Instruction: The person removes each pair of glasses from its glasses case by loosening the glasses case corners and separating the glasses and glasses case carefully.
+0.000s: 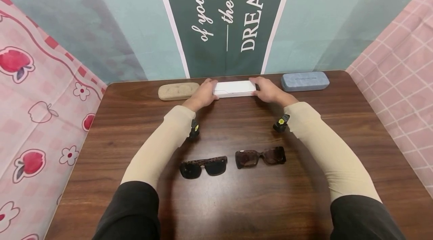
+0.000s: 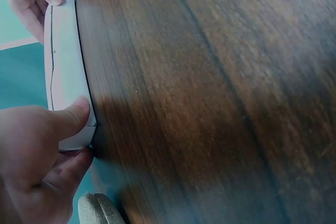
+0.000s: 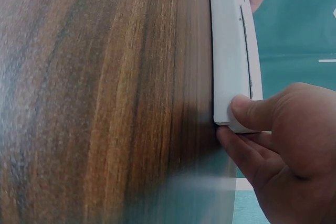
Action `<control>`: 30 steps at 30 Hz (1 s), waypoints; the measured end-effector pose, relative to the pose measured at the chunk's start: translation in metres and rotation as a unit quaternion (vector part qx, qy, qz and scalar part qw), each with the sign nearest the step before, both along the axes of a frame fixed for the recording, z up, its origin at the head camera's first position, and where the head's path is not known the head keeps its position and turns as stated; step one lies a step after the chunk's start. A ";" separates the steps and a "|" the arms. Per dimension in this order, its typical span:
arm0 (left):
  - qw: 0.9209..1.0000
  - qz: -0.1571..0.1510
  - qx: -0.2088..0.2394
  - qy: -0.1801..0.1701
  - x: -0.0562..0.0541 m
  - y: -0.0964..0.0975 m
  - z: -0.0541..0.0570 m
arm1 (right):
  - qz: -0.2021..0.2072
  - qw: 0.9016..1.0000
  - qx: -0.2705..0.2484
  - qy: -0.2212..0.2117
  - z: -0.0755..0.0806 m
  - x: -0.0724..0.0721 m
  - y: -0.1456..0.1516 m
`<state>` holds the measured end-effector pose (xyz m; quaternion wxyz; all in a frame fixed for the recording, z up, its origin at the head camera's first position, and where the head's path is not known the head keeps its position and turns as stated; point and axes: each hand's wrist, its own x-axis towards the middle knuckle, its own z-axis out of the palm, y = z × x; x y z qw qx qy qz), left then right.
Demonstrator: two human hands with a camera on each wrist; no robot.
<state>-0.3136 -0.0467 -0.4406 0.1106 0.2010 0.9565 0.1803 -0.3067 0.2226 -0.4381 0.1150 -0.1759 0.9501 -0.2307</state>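
A white glasses case (image 1: 235, 88) lies along the back edge of the table, closed, with a dark seam on its front. My left hand (image 1: 204, 94) grips its left end, thumb on the front face and fingers round the end, as the left wrist view shows. At the opposite end my right hand (image 1: 269, 90) holds it the same way, with its thumb (image 3: 245, 109) on the front face. Left of the left hand lies a beige glasses case (image 1: 177, 91). A blue glasses case (image 1: 305, 81) lies just beyond the right hand.
Two pairs of sunglasses lie nearer me on the wooden table (image 1: 216, 210): dark-lensed sunglasses (image 1: 204, 167) to the left and brown sunglasses (image 1: 260, 157) to the right. Behind the table hangs a printed cloth (image 1: 226, 59). Patterned cloths flank both sides.
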 end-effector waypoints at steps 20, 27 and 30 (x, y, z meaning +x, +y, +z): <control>0.999 0.008 -0.030 0.010 0.004 0.004 0.004 | -0.003 1.000 0.018 -0.014 0.001 -0.004 0.001; 0.999 0.009 -0.043 0.016 0.005 0.007 0.006 | -0.004 1.000 0.003 -0.012 0.009 -0.004 0.002; 0.999 0.010 -0.044 0.019 0.004 0.006 0.007 | 0.000 1.000 -0.014 -0.008 0.014 -0.004 0.005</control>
